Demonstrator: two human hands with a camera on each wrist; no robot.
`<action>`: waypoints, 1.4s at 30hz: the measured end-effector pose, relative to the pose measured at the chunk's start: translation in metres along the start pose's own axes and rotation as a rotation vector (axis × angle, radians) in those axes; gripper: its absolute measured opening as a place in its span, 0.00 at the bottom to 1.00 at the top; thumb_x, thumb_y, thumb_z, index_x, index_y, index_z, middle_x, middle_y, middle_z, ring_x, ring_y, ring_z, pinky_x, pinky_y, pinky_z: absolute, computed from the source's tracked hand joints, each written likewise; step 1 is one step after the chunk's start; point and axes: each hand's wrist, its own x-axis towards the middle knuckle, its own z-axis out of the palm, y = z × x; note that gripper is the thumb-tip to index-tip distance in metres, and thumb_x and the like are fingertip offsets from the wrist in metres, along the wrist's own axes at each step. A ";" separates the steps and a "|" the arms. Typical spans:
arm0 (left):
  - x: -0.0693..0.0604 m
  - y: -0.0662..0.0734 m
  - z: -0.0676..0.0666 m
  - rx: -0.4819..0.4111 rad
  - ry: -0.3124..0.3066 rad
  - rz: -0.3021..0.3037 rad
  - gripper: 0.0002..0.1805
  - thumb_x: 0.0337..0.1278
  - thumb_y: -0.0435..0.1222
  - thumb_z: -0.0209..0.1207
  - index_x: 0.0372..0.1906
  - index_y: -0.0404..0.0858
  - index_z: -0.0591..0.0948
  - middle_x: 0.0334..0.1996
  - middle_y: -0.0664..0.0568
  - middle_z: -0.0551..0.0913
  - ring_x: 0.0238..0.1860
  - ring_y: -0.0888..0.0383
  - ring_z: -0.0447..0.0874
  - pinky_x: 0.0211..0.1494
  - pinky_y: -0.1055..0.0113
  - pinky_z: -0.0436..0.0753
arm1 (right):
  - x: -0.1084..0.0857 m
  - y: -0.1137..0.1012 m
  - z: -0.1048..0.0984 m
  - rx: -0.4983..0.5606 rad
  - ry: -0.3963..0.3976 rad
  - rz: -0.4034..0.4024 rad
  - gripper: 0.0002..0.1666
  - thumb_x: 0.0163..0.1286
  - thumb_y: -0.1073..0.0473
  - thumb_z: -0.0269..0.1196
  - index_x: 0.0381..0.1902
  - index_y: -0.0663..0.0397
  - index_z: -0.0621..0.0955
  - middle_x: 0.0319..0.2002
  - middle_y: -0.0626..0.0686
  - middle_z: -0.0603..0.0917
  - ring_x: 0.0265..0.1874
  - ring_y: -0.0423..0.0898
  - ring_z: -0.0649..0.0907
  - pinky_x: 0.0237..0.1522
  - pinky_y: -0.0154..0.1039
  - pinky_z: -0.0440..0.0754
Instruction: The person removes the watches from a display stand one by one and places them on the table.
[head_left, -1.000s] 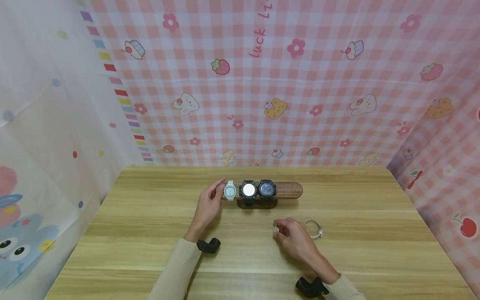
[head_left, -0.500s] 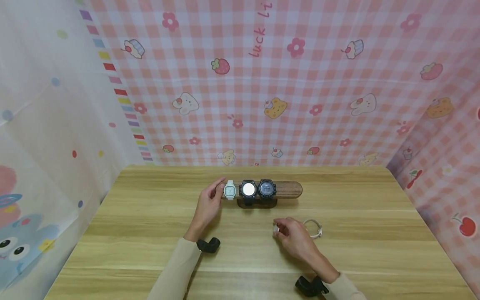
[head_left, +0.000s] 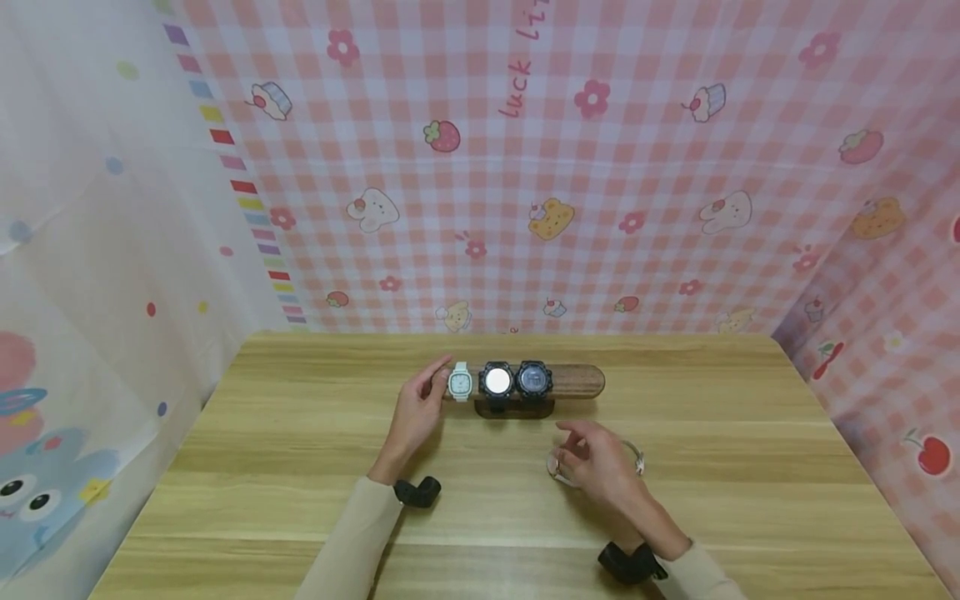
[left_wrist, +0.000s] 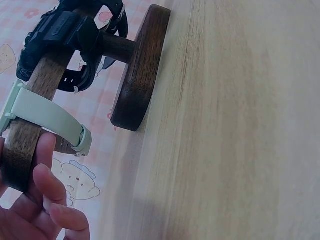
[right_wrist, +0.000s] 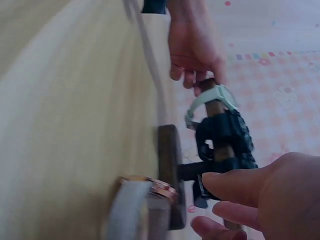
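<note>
My left hand (head_left: 418, 408) grips the left end of a dark wooden watch stand (head_left: 579, 381), its fingers curled around the bar in the left wrist view. On the bar sit a mint-green watch (head_left: 460, 382) beside that hand, then a black watch with a bright face (head_left: 497, 382) and another black watch (head_left: 533, 379). In front of the stand, my right hand (head_left: 600, 462) hovers with loosely bent fingers. A white-strapped watch with a rose-gold case (right_wrist: 162, 190) stands on the table beside it, apart from the fingers in the right wrist view.
Right of my right hand, a pale strap loop (head_left: 637, 460) shows on the wooden table (head_left: 300, 442); the hand partly hides it. Black wrist cameras are strapped to both forearms. A pink checked cloth (head_left: 480, 167) hangs behind the table.
My right hand has let go of the white-strapped watch and shifted slightly right, its fingers parting. More of that watch shows. My left hand and the stand have stayed put.
</note>
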 end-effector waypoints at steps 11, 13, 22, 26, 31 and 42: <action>-0.001 0.002 -0.001 0.028 -0.007 0.005 0.20 0.76 0.34 0.49 0.66 0.34 0.75 0.62 0.40 0.78 0.43 0.57 0.77 0.45 0.73 0.76 | 0.017 -0.001 -0.021 0.036 0.058 -0.070 0.28 0.60 0.65 0.72 0.59 0.62 0.79 0.44 0.62 0.80 0.24 0.39 0.73 0.22 0.32 0.72; -0.001 0.002 -0.001 0.032 -0.008 -0.003 0.20 0.76 0.34 0.49 0.66 0.35 0.75 0.63 0.40 0.77 0.45 0.56 0.77 0.46 0.73 0.76 | 0.021 -0.001 -0.023 0.043 0.058 -0.081 0.30 0.61 0.64 0.72 0.61 0.62 0.78 0.45 0.62 0.79 0.25 0.40 0.74 0.23 0.32 0.73; 0.011 -0.031 0.004 0.009 0.015 -0.003 0.19 0.76 0.38 0.50 0.66 0.40 0.76 0.63 0.42 0.77 0.46 0.51 0.77 0.45 0.70 0.77 | 0.041 -0.006 -0.028 0.048 0.058 -0.099 0.34 0.61 0.60 0.72 0.65 0.60 0.75 0.49 0.61 0.78 0.32 0.44 0.75 0.31 0.34 0.75; 0.013 -0.040 0.005 -0.013 0.025 0.000 0.19 0.75 0.41 0.51 0.65 0.45 0.78 0.59 0.47 0.80 0.41 0.46 0.77 0.39 0.72 0.75 | 0.047 -0.010 -0.028 0.031 0.012 -0.053 0.39 0.61 0.56 0.72 0.68 0.58 0.72 0.50 0.61 0.76 0.34 0.47 0.74 0.34 0.36 0.74; 0.013 -0.041 0.005 -0.008 0.036 0.014 0.19 0.75 0.42 0.52 0.64 0.47 0.79 0.56 0.50 0.81 0.40 0.53 0.77 0.40 0.73 0.75 | 0.054 -0.012 -0.025 0.021 -0.033 0.011 0.43 0.63 0.51 0.71 0.72 0.56 0.68 0.52 0.60 0.74 0.37 0.49 0.73 0.36 0.38 0.74; 0.013 -0.041 0.004 0.026 0.037 0.013 0.19 0.75 0.41 0.52 0.65 0.42 0.78 0.40 0.48 0.81 0.36 0.49 0.77 0.37 0.72 0.74 | 0.069 -0.018 -0.026 -0.022 -0.061 0.011 0.46 0.63 0.48 0.71 0.73 0.59 0.66 0.57 0.65 0.72 0.51 0.58 0.76 0.55 0.56 0.75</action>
